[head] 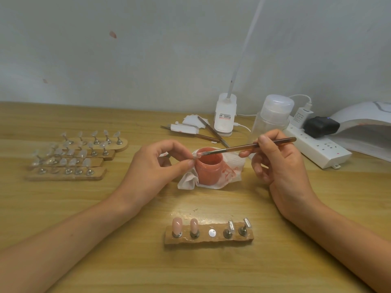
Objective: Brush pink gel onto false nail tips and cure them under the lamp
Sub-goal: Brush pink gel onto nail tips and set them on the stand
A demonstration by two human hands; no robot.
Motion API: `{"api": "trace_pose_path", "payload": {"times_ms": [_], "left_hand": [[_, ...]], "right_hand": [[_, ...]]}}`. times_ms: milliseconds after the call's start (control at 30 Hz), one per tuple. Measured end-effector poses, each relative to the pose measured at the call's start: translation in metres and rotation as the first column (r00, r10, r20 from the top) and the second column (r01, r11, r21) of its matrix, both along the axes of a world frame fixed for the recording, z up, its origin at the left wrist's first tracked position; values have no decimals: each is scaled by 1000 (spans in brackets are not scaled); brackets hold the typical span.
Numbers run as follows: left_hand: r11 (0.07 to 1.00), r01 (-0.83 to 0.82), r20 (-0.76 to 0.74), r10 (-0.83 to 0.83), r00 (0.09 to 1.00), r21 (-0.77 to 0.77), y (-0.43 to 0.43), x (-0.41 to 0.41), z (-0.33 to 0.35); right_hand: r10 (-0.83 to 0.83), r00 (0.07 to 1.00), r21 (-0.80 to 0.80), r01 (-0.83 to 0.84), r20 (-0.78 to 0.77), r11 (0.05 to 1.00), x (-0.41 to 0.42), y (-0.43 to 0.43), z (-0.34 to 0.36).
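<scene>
Two pink tips (177, 224) and two clear tips (231, 225) share one holder (211, 241).

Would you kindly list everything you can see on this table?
tissue: one, white stained pink, centre
jar: one, pink, on tissue
nail tip: one, clear, above jar
brush: one, brown, bristles at nail tip
near holder: one, wooden, front centre, two pink tips, two clear
far holders: four, wooden, left, clear tips
curing lamp: one, white, far right
power strip: one, white, right
desk lamp: one, white, back
bottle: one, clear, beside desk lamp
tools: two, dark, behind jar
left hand: pinches nail tip
right hand: holds brush
</scene>
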State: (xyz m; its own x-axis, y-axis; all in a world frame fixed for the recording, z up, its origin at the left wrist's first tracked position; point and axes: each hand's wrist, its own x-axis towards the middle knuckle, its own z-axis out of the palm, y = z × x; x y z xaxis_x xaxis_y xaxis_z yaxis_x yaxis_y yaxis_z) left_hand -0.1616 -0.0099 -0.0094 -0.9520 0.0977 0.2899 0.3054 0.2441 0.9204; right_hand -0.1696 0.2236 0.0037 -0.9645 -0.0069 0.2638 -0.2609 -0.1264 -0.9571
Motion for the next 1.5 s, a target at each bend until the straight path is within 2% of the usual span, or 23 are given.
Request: {"api": "trace_pose_path", "payload": {"times_ms": [200,500,633,700,800,867,967,1100,1267,1500], "left_hand": [[1000,-9,-8,9,1000,1,1,0,0],[990,-81,-64,89,994,112,3,3,4],[988,-59,-45,66,997,145,2,2,4],[988,-61,-41,68,997,142,1,1,4],[990,-74,-43,80,996,120,0,0,2],[993,-70,-48,75,996,99,-1,-1,1],[993,-52,-54,58,997,104,-1,-1,1],[992,-49,-65,56,996,112,0,0,-1],[996,-35,-64,41,997,86,-1,0,-1],[999,-10,-40,12,999,45,-1,0,1]], "right_hand": [[-51,999,-17,51,16,999,1,3,0],[-93,996,-104,92,-5,990,2,4,2],[-69,993,44,73,-95,996,0,6,11],[2,983,206,36,-181,978,-1,5,20],[91,966,436,23,-240,900,-2,1,31],[111,966,507,24,-234,861,-2,-2,33],[130,972,523,-9,-195,853,-1,-7,29],[124,973,474,-18,-193,880,-1,-8,26],[-7,976,245,61,-216,968,0,1,26],[-118,993,-46,117,-18,992,-1,2,12]]}}
